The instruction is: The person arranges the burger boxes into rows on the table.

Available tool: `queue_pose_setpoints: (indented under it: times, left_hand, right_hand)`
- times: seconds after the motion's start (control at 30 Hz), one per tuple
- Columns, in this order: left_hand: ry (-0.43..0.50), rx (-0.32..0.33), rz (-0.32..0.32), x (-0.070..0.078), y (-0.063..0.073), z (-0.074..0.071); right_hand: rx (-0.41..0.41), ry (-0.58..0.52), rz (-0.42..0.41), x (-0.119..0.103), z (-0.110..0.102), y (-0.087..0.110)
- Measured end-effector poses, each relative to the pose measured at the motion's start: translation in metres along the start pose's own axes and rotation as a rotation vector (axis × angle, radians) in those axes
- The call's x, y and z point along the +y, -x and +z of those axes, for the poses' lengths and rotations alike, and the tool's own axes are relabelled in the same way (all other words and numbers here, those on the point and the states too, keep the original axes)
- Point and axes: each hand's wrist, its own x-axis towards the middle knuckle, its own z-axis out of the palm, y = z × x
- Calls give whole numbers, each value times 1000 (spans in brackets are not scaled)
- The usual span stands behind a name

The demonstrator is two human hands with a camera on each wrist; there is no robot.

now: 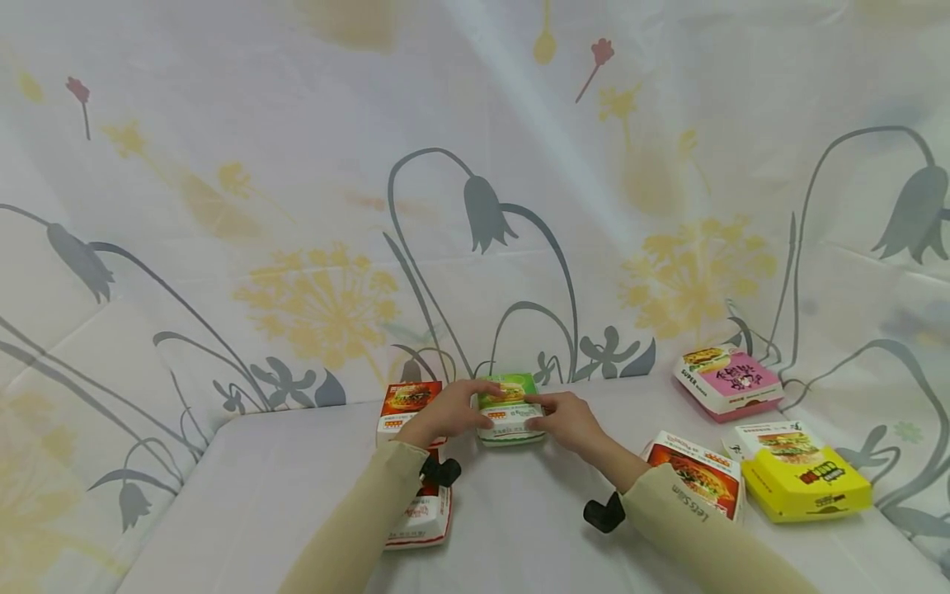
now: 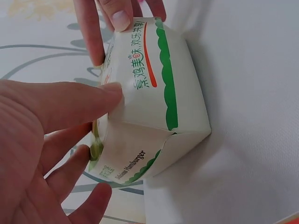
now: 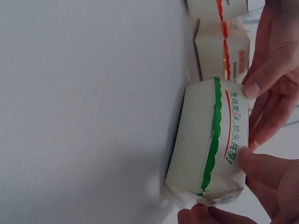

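Observation:
A green and white cardboard hamburger box [image 1: 512, 419] sits on the white surface near the flowered backdrop. From its left side my left hand [image 1: 454, 410] grips it, thumb on the printed front face and fingers by the top edge and side. My right hand [image 1: 567, 422] holds the opposite side, its thumb also on the front. In the left wrist view the box [image 2: 147, 93] shows a scalloped green band, and its lid looks closed. The right wrist view has the same box [image 3: 205, 135] between both hands, its underside against the cloth.
Left of the hands are a red-topped burger box [image 1: 410, 403] and a red and white box [image 1: 426, 520], partly behind the left wrist. On the right stand another red and white box [image 1: 701, 470], a yellow box [image 1: 805, 478] and a pink box [image 1: 731, 381].

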Motion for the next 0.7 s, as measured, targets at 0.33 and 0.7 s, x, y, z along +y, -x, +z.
queue_pose_setpoints:
  times: [0.33, 0.7]
  left_hand:
    - [-50, 3, 22, 0, 1, -1]
    - [-42, 6, 5, 0, 1, 0]
  right_hand:
    - [-1, 0, -13, -1, 1, 0]
    - [2, 11, -6, 0, -7, 1]
